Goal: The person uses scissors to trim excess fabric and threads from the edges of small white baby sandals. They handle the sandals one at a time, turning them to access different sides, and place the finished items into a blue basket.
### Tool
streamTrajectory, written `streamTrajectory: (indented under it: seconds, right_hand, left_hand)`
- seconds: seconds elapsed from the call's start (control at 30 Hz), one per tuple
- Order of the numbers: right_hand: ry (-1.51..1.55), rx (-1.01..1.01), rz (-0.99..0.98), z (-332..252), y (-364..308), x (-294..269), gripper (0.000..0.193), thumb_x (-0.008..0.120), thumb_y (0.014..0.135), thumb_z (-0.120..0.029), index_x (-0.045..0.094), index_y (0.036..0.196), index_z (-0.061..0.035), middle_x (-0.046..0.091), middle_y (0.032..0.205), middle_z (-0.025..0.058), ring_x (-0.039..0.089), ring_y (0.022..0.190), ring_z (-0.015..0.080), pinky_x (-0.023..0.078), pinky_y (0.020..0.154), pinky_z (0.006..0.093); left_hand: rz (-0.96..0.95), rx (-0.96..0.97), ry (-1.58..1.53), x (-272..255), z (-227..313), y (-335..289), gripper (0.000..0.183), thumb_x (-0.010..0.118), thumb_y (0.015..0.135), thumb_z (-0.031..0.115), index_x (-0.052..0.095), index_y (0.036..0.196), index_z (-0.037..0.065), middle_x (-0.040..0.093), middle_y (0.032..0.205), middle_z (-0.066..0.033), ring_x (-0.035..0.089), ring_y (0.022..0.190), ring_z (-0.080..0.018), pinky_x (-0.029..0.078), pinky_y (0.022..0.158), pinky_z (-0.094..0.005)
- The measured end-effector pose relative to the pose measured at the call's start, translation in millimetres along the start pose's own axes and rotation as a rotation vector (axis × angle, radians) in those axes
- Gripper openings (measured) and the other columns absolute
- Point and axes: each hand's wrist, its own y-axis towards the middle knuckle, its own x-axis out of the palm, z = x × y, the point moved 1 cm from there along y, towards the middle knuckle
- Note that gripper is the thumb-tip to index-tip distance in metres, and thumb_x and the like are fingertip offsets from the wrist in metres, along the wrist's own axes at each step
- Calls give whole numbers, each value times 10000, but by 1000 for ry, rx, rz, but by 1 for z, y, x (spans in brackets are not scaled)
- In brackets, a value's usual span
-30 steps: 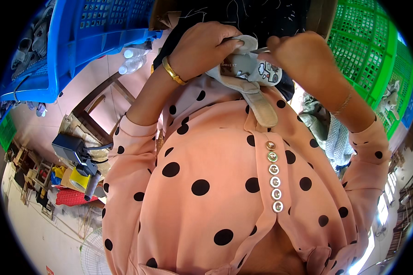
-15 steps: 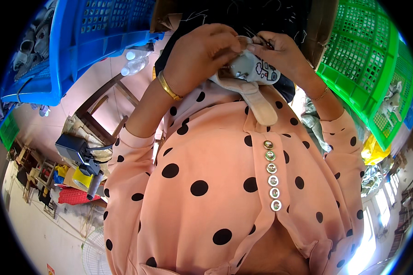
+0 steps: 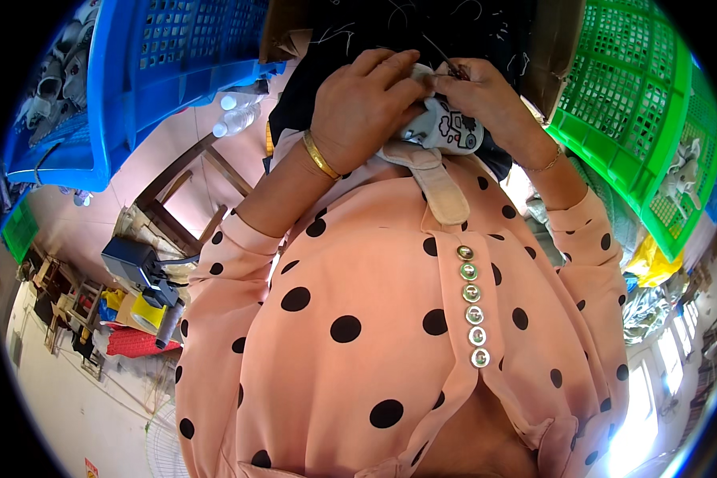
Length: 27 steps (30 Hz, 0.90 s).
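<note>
My left hand (image 3: 364, 107), with a gold bracelet on its wrist, is closed on the far end of a small pale child's shoe upper (image 3: 457, 127). The upper has a printed cartoon vehicle, and its beige strap (image 3: 444, 193) hangs toward my shirt. My right hand (image 3: 479, 94) curls round a thin, dark pointed tool (image 3: 456, 68), which looks like small scissors. The tool's slim end points up and to the left, past the upper. Right-hand fingertips also touch the upper's edge, close to the left fingers. My fingers hide the spot where the hands meet.
A blue crate (image 3: 183, 88) holding grey shoe pieces stands at the left. Green crates (image 3: 605, 119) rise at the right, with brown cardboard (image 3: 556, 56) beside them. Loose threads lie on the dark cloth (image 3: 334, 48) over my lap. Plastic bottles (image 3: 237, 119) lie near a wooden stool (image 3: 191, 191).
My left hand has shifted slightly right and turned, its fingers reaching further over the upper. The pointed tool now tilts more steeply upward. The strap has swung a little left.
</note>
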Motion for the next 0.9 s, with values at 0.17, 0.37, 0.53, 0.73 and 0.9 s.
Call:
streamTrajectory:
  seconds: [0.17, 0.37, 0.53, 0.73, 0.9]
  right_hand:
    - [-19, 22, 5, -4, 0, 1, 208, 610, 889, -210, 629, 830, -11, 568, 675, -3, 547, 614, 52, 469, 578, 211]
    - [-101, -29, 29, -6, -9, -2, 224, 639, 888, -213, 626, 843, 6, 559, 692, -6, 509, 625, 51, 446, 576, 222]
    - [-193, -157, 53, -4, -10, -2, 246, 644, 890, -225, 613, 860, 16, 536, 663, 22, 501, 608, 67, 442, 573, 233]
    - [-267, -267, 38, -6, -12, -1, 246, 633, 896, -229, 609, 865, 14, 546, 645, 68, 531, 586, 91, 463, 576, 244]
    - [-271, -231, 115, 9, 1, -1, 275, 612, 906, -254, 615, 862, 18, 567, 638, 84, 551, 563, 113, 473, 560, 258]
  left_hand:
    - [3, 23, -2, 6, -2, -1, 165, 756, 683, 149, 681, 829, 133, 649, 1169, -54, 637, 980, -212, 536, 755, -290]
    - [329, -511, -754, -30, -41, 4, 217, 746, 800, 230, 673, 936, 76, 675, 1085, -77, 646, 875, -202, 501, 742, -302]
    - [76, -291, -171, -63, -27, 19, 333, 735, 832, 242, 648, 1103, 69, 647, 1133, -90, 611, 1052, -215, 484, 884, -325]
    - [-436, -676, -750, -29, -15, 14, 294, 725, 817, 124, 648, 1092, 54, 659, 1063, -79, 657, 879, -167, 523, 754, -263]
    - [-64, -367, -324, -25, -11, 6, 197, 729, 741, 155, 712, 933, 119, 658, 987, -30, 591, 889, -223, 491, 750, -307]
